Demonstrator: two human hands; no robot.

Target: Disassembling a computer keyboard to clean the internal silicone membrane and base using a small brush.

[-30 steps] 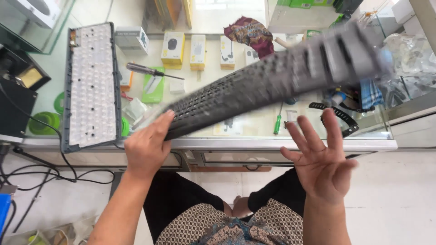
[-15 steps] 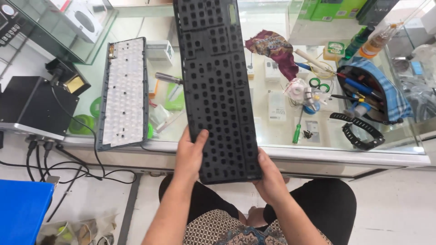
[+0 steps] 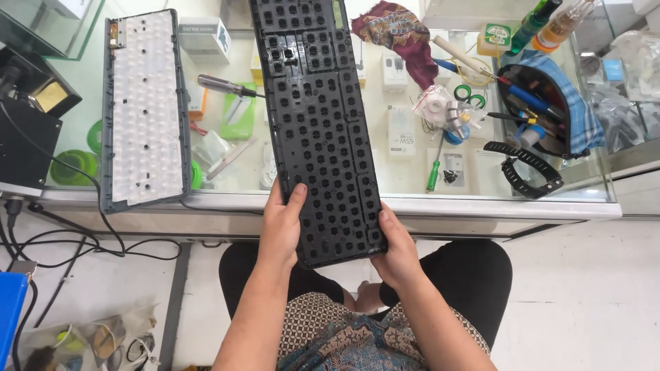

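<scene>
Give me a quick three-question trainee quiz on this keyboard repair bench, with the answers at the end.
1. True or false: both hands hold the black keyboard frame at its near end.
2. Which lies on the glass counter to the left of the frame? A) a pair of pliers B) the grey keyboard half with the white dome sheet C) a green bottle
3. What colour is the handle of the screwdriver to the right of the frame?

Key:
1. True: left hand and right hand grip its near corners.
2. B
3. Green
</scene>
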